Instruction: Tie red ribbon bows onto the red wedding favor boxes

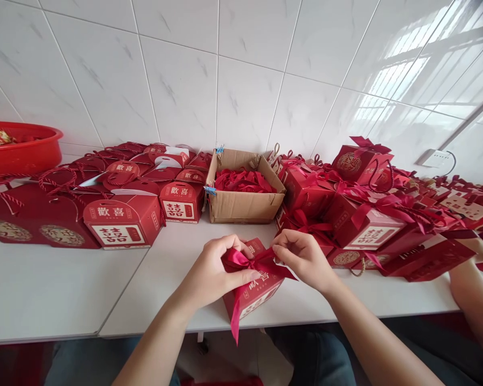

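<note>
A small red gift box [251, 300] with white lettering stands tilted toward me near the table's front edge. Around its top runs a crimson satin ribbon [238, 259] formed into a bow, with one tail hanging down over the front. My left hand [215, 273] is closed on the bow, its thumb on the front of the knot and fingers behind it. My right hand [301, 258] pinches the ribbon on the right side of the bow between thumb and forefinger.
An open cardboard box [245, 206] of red ribbons stands behind. Red boxes [121, 222] fill the left, below a red basin [22, 153]. Ribboned boxes [376, 230] are piled at right, where another person's arm [473, 295] reaches in. A white power strip [434, 158] is by the wall.
</note>
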### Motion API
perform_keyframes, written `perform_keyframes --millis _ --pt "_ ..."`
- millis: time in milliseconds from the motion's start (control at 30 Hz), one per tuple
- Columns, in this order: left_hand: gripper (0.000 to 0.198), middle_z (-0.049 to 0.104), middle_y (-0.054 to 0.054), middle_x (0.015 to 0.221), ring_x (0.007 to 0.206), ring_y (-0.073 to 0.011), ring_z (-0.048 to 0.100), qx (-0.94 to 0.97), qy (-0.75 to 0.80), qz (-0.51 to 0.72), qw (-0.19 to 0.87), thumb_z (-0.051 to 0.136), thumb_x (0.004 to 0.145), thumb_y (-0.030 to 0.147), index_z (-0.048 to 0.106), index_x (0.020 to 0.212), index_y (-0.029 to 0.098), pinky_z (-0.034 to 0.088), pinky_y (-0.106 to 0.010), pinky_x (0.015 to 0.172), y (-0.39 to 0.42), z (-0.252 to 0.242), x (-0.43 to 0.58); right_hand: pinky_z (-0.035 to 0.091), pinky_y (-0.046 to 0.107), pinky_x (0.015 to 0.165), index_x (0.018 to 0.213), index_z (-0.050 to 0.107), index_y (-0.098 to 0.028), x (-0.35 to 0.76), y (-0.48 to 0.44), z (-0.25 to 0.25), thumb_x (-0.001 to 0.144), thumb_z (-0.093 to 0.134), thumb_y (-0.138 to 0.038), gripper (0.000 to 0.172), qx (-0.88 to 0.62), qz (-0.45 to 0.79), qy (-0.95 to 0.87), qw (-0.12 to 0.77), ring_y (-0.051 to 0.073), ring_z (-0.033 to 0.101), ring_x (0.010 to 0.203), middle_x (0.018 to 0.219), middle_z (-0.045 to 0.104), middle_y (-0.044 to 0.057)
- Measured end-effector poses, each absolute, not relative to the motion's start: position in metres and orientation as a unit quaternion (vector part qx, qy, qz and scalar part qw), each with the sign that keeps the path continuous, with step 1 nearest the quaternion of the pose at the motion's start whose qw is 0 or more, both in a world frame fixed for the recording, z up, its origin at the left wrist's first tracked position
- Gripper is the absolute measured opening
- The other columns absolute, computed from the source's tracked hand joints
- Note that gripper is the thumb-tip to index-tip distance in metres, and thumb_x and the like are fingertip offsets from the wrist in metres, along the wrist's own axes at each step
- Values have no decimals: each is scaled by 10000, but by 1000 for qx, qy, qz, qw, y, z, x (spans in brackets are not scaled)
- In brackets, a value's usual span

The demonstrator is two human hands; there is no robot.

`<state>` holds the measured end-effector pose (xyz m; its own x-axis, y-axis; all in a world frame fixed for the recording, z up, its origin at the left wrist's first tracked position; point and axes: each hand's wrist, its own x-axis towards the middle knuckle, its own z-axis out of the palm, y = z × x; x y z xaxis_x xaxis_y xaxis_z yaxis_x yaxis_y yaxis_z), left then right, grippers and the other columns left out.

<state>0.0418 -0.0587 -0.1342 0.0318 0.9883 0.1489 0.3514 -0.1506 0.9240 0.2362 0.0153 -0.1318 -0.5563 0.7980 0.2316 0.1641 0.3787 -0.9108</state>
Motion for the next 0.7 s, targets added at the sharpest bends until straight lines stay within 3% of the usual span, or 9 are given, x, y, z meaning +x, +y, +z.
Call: perform_keyframes --millis 167,300,433,700 --pt "284 672 -19 942 815 -158 606 589 535 448 408 638 813 435 493 773 194 474 -257 710 -62 -129 41 360 234 553 679 360 -203 234 15 -131 834 579 -241 271 -277 553 -696 365 96 468 575 641 511 -32" --pt "284 668 -2 849 754 -150 599 573 550 463 393 616 830 430 487 735 196 458 -250 670 -62 -133 47 328 213 531 810 377 -213 231 16 -131 875 570 -256 208 -246 580 -690 355 75 400 568 697 474 -56" --pt "359 671 -7 769 836 -187 621 550 573 502 342 641 806 396 402 627 197 451 -274 724 -59 -139 55 253 212 493 866 396 -217 232 17 -133 909 557 -312 191 -249 547 -726 332 75 298 547 659 402 -73" --pt "434 613 -7 712 811 -205 653 582 563 495 315 679 744 306 294 574 201 447 -280 696 -57 -141 58 324 225 523 796 427 -210 235 20 -145 886 581 -292 196 -311 376 -783 386 90 415 578 679 479 -39"
